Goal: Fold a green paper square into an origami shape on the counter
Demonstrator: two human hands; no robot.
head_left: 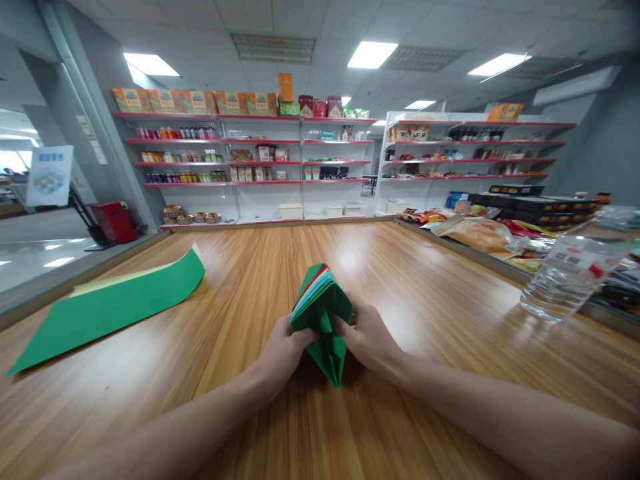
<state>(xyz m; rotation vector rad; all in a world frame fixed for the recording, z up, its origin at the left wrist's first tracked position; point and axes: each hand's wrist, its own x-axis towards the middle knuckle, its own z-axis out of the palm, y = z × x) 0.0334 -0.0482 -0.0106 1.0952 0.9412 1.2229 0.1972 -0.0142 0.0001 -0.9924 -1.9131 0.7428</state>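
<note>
A folded green paper piece (327,303) stands just above the wooden table (240,413), near its middle. Red, white and light blue layers show along its upper left edge, and its lower end narrows to a point. My left hand (287,343) grips it from the left, with the thumb on the near face. From the other side my right hand (367,333) pinches it, thumb pressed near the centre fold. Most of the fingers of both hands are hidden behind the paper.
On the left lies a curled green sheet (120,300) with yellow paper beneath. A clear water bottle (570,267) stands at the right edge, beside snack packets (475,233) and black boxes (530,207). Stocked shelves (260,140) line the far wall.
</note>
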